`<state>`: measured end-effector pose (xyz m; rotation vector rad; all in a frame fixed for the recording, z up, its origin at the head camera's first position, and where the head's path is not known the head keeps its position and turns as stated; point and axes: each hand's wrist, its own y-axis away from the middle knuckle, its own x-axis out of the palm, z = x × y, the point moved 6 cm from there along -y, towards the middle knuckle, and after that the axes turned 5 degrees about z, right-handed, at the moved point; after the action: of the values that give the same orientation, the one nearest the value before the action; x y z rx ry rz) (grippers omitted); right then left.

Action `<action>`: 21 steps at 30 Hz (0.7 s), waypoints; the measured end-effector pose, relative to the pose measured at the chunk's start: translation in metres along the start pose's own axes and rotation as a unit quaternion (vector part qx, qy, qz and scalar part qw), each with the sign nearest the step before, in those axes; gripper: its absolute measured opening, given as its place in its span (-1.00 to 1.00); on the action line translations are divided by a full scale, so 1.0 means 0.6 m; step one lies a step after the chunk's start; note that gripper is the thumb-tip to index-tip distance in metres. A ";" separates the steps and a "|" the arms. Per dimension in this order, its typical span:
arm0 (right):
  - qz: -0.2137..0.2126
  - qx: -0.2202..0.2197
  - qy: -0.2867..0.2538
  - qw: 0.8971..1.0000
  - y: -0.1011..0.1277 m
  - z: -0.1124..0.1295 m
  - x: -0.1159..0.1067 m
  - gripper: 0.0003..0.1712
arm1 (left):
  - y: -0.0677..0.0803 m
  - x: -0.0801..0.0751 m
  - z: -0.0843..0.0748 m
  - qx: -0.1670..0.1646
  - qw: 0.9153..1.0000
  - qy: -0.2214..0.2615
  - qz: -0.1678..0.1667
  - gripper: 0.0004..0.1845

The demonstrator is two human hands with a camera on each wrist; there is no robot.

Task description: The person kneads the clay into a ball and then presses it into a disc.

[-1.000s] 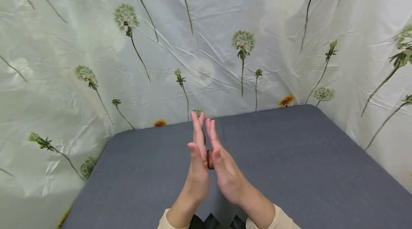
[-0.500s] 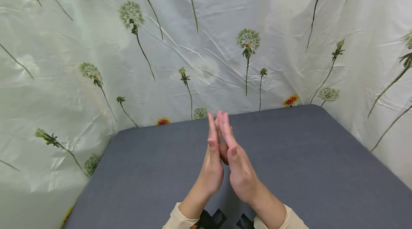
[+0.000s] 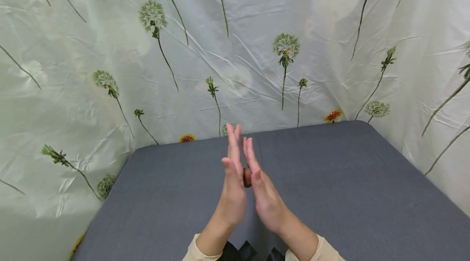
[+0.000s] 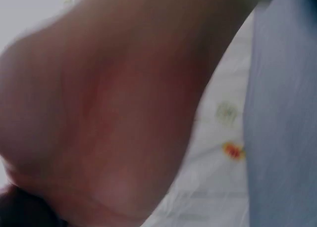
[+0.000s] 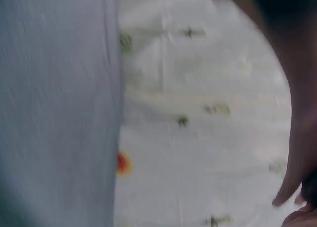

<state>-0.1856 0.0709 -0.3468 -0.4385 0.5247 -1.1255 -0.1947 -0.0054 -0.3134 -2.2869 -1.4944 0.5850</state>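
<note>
A small, rounded, reddish-brown lump (image 3: pixel 247 178) sits between my two palms in the head view; its material cannot be made out. My left hand (image 3: pixel 232 200) presses it from the left, fingers straight and pointing up and forward. From the other side my right hand (image 3: pixel 269 204) presses it, its fingers straight too. The left fingertips reach higher in the picture than the right ones. Blurred skin of the left hand (image 4: pixel 109 118) fills much of the left wrist view. Only part of the right hand (image 5: pixel 301 133) shows along the right wrist view's edge. Neither wrist view shows the lump.
Below the hands lies a dark grey table (image 3: pixel 330 187) with rounded far corners. A pale curtain (image 3: pixel 235 61) printed with dandelions and orange flowers hangs behind it and along the sides. Black, angular shapes (image 3: pixel 247 251) show between the forearms at the bottom.
The palms have slid against each other: half a second ago the right fingertips stood slightly higher, and now the left ones do. The lump has shifted slightly left and stays between the palms.
</note>
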 end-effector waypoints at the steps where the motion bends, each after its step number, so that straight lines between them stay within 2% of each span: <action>1: 0.010 -0.002 -0.003 1.000 0.002 0.003 0.013 -0.31 | -0.003 -0.013 0.000 -0.005 1.000 0.009 -0.011 -0.16; 4: 0.025 -0.011 0.008 1.000 0.008 0.017 0.037 -0.33 | -0.010 -0.041 0.005 -0.025 0.999 0.030 -0.033 -0.20; 7: 0.013 -0.029 0.029 0.999 0.009 0.033 0.033 -0.34 | -0.015 -0.045 0.017 -0.043 0.998 0.045 -0.030 -0.22; 9: -0.002 -0.055 0.052 0.997 0.008 0.042 0.021 -0.33 | -0.016 -0.032 0.029 -0.054 0.997 0.056 -0.006 -0.23; 13: -0.031 -0.071 0.048 0.996 0.005 0.049 -0.013 -0.28 | -0.009 0.013 0.049 -0.064 0.994 0.062 0.057 -0.20; 16: -0.042 -0.049 0.024 0.998 0.001 0.043 -0.036 -0.24 | 0.001 0.040 0.043 -0.048 0.995 0.040 0.079 -0.22; 21: -0.063 -0.014 0.014 0.998 -0.005 0.029 -0.062 -0.22 | 0.018 0.063 0.018 -0.017 0.995 0.003 0.097 -0.27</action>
<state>-0.1899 0.1052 -0.3247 -0.4864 0.5443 -1.2484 -0.1783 0.0261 -0.3337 -2.4761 -1.2961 0.6083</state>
